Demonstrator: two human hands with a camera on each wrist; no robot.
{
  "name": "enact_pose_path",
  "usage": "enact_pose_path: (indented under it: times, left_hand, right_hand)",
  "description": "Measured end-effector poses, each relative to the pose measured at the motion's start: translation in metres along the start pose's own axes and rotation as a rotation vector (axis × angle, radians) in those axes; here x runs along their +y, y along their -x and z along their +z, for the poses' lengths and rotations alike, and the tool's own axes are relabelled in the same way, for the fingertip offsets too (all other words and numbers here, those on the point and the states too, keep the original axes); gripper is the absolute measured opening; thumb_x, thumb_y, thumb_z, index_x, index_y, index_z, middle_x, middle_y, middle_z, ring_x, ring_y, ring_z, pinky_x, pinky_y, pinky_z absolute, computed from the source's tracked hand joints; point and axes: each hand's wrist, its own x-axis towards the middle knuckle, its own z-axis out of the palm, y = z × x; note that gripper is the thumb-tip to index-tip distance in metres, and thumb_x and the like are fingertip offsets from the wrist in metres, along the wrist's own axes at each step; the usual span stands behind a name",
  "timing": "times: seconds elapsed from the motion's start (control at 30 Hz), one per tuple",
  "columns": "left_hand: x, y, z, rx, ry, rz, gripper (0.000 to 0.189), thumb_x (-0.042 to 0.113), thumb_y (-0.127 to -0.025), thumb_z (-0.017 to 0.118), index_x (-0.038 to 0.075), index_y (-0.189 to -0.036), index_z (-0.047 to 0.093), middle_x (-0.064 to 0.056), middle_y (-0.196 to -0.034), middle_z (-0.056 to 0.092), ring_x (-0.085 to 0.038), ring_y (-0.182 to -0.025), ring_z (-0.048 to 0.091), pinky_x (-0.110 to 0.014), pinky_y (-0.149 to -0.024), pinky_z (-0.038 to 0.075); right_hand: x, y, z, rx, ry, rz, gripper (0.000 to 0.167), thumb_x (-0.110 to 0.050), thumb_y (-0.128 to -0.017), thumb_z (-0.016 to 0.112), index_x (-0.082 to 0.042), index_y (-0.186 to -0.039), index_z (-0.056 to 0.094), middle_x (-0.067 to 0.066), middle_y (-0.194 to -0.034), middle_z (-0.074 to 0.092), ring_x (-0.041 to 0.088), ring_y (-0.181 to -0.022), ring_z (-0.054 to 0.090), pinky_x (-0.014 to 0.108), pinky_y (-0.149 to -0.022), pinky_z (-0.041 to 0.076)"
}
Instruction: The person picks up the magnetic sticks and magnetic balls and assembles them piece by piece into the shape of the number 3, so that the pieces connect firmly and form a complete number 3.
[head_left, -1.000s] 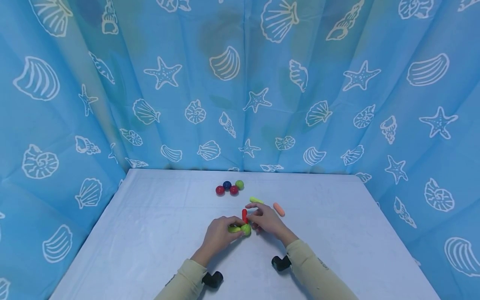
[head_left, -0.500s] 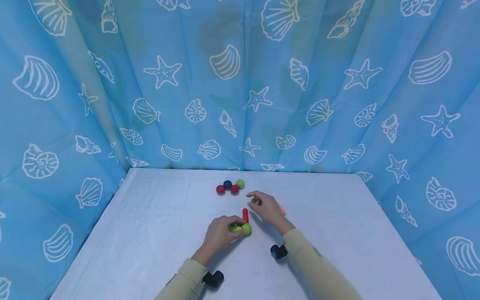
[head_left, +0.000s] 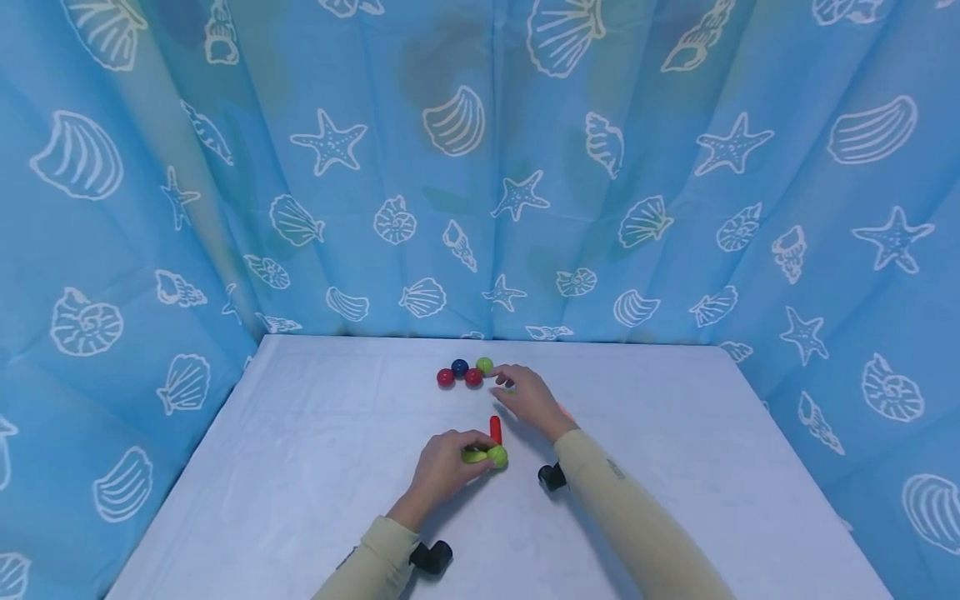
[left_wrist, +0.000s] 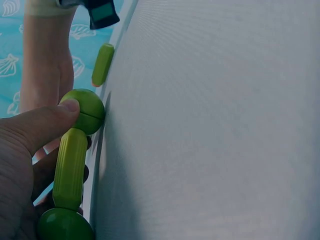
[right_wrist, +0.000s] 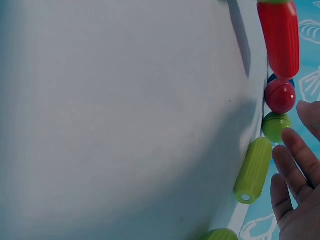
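Observation:
My left hand [head_left: 442, 462] pinches a green ball [left_wrist: 84, 111] between thumb and fingers. A ribbed yellow-green rod [left_wrist: 70, 167] runs from this ball to a second green ball [left_wrist: 65, 225]. In the right wrist view, a red rod [right_wrist: 281, 40] has green at its upper end; in the head view it points away from the held ball. My right hand [head_left: 528, 396] reaches out farther back, fingers apart and holding nothing. Just by its fingertips are a loose yellow-green rod [right_wrist: 253, 170] and a loose green ball [right_wrist: 276, 127].
Two red balls [head_left: 446, 377] and a dark blue ball [head_left: 460, 367] cluster with the loose green ball near the back of the white table [head_left: 337, 417]. An orange rod [head_left: 566, 411] is mostly hidden behind the right hand. A blue shell-patterned curtain [head_left: 375, 167] hangs behind.
My right hand has left the red rod and moved back, past the loose yellow-green rod toward the ball cluster. My left hand stays in place, holding the green ball.

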Motion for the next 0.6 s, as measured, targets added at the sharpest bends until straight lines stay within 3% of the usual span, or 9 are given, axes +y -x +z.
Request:
enact_pose_path:
  times: [0.27,0.6]
  left_hand:
    - [-0.001,0.000,-0.001,-0.001,-0.006,0.004,0.029,0.031,-0.086,0.083,0.026,-0.113,0.076,0.013,-0.101,0.071,-0.011,-0.095,0.062,-0.034,-0.084,0.052]
    - [-0.001,0.002,-0.002,0.004,-0.002,0.031,0.029,0.031,-0.086,0.083,0.024,-0.114,0.076,0.010,-0.105,0.073,-0.012,-0.097,0.063,-0.033,-0.085,0.053]
  right_hand:
    - [-0.007,-0.015,0.002,-0.031,0.006,-0.014,0.037,-0.022,-0.096,0.073,-0.020,-0.132,0.065,0.004,-0.118,0.068,0.022,-0.113,0.063,0.038,-0.091,0.056]
    - [-0.012,-0.027,0.011,-0.041,-0.001,-0.016,0.040,-0.023,-0.095,0.074,-0.022,-0.134,0.063,0.002,-0.123,0.069,0.022,-0.117,0.063,0.041,-0.100,0.051]
